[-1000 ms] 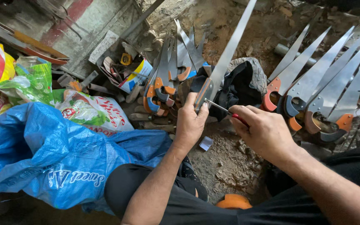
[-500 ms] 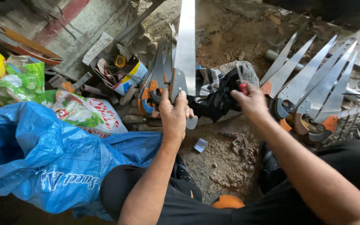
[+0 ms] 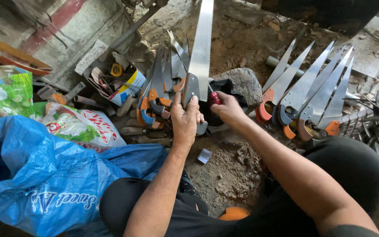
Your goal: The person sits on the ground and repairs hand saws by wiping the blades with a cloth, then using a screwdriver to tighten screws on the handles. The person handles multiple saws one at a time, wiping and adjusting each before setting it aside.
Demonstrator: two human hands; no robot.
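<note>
Two hands at work over a dirt floor, seen from above. Nearest to the camera, black trousers and a blue plastic sack low on the left. Further out, left hand closed firm around the bare metal base of a saw blade, blade upright and pointing away. Right hand just right of the blade base, fingers shut on a red-handled screwdriver, tip turned toward the blade base; contact point hidden by the fingers, cannot tell exactly. No handle on this blade yet, so judged as in the middle of fitting: blade gripped, tool applied, handle part not seen attached.

Directly behind the hands, a dark rounded stone with a black cloth, touching or almost touching the blade base. Left of the blade, a pile of finished saws with orange handles, leaning together. Right of the blade, past the stone, a second fan of finished saws, also with orange and blue grips. Many done already, it seems, at least this one left.

Far left of the blade, printed plastic bags and a small open box of tools. Farthest, rubble and a grey wall.
</note>
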